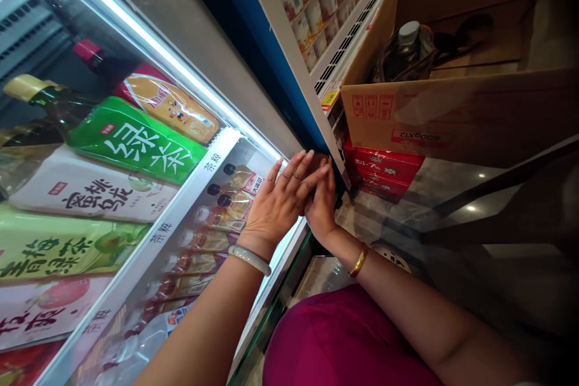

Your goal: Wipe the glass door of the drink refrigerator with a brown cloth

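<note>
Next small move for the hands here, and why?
I'd probably part the left hand and right hand: their fingers overlap in this view at the foot of the blue panel, and no held item shows, so separating them would likely let each work freely.

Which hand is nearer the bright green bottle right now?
Left. In the picture, the left hand is right of and lower than the bright green bottle; the right hand lies farther right, beside the left.

bottles (147, 140) on shelf (185, 200) at left, carton (470, 105) at right, capped container (409, 42) inside, hands (277, 198) between shelf and carton
</note>
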Available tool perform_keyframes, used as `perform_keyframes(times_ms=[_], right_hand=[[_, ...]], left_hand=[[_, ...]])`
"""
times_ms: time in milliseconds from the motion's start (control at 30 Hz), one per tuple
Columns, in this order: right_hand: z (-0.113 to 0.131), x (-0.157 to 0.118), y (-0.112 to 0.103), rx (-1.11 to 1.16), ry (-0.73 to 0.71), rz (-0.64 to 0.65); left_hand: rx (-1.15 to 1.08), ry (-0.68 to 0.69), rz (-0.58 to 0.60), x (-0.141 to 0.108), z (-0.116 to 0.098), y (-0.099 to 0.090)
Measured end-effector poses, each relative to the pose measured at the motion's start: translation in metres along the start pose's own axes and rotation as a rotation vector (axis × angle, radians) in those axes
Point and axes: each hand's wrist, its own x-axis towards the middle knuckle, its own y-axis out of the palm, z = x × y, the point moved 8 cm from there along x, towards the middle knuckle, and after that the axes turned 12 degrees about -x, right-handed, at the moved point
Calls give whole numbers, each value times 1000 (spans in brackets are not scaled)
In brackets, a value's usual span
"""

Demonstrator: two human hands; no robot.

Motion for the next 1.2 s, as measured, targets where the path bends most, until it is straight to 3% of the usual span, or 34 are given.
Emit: perform_keyframes(times_ms=[167, 267, 333, 433, 567, 700, 800, 867, 1033, 1133, 1200], right_hand=[[27, -21, -6, -97, -158, 13], [29, -40, 1, -64, -268, 75], [19, -38, 7, -47, -249, 103], [3, -12, 9, -65, -123, 48], [6, 15, 9, -89, -59, -7], [8, -6, 6, -83, -120, 46], [-12, -22, -2, -86, -83, 26], [-21, -18, -5, -98, -33, -15], [8, 12, 5, -48, -4, -44], [19, 6, 5, -33, -44, 4], [7, -6, 0, -45, -41, 28]], left_hand=[[19, -10, -18, 0, 0, -3], [33, -24, 4, 0, 1, 1], [25, -24, 12, 0, 1, 2], [18, -12, -16, 0, 1, 0], [12, -8, -77, 0, 1, -4], [20, -19, -65, 0, 1, -4], [36, -23, -29, 0, 1, 0], [29, -30, -24, 0, 2, 1], [7, -57, -92, -1, 3, -4], [26, -58, -107, -2, 3, -6], [31, -46, -81, -1, 2, -4]])
